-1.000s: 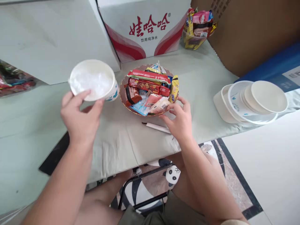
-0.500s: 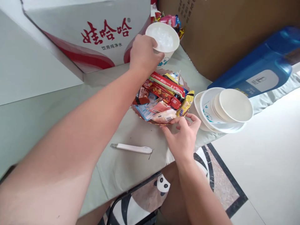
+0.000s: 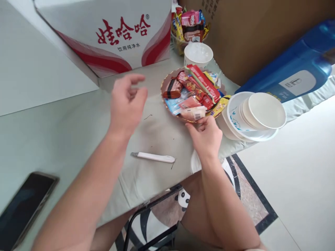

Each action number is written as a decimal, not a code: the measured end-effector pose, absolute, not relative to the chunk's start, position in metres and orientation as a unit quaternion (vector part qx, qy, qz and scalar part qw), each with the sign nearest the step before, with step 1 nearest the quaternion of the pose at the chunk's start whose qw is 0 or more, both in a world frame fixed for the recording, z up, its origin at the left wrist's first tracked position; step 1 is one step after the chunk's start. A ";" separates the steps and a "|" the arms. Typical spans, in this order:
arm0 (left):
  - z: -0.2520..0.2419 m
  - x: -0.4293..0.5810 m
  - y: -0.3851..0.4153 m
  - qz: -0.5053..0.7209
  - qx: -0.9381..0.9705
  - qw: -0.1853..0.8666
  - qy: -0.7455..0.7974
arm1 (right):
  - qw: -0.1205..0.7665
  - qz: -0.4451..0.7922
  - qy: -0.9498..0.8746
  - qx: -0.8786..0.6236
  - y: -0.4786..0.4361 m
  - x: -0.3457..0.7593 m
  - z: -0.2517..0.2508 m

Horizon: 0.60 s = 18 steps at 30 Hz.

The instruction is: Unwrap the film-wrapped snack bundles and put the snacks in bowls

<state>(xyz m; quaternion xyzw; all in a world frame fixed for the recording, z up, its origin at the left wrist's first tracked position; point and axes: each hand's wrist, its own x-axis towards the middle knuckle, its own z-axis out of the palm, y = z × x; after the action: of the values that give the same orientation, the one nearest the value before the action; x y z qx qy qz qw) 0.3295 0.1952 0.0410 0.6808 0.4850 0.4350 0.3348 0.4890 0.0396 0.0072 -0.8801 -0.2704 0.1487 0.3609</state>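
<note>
My left hand hovers above the pale green tablecloth, empty, its fingers loosely curled and apart. My right hand grips the near rim of a brown plate heaped with wrapped snacks. A white paper cup covered with clear film stands upright behind the plate, free of both hands. A white utility knife lies on the cloth between my arms.
A white carton with red lettering fills the back left. A bag of snacks leans against brown cardboard behind the cup. Stacked white paper bowls lie at the right, beside a blue box. A dark phone rests near left.
My left hand carried the cup across, set it down behind the plate, and pulled back leftward empty. My right hand stayed at the plate's near rim.
</note>
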 end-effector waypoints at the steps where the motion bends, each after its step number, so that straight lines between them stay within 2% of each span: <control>1: 0.037 0.311 0.175 0.430 0.667 0.368 0.484 | 0.360 0.132 -0.266 -0.885 0.042 0.491 0.006; 10: 0.024 0.194 0.039 0.376 0.644 0.490 0.452 | 0.395 0.059 -0.301 -0.866 0.063 0.489 -0.011; 18: -0.006 0.174 0.008 0.333 0.697 0.547 0.323 | 0.401 0.070 -0.433 -0.804 0.076 0.492 -0.044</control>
<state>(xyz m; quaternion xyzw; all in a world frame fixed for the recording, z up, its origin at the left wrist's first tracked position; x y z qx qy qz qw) 0.1744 0.0076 -0.0059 0.6971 0.3232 0.3329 0.5465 0.4919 0.0757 -0.0439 -0.8044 -0.4326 0.0701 0.4011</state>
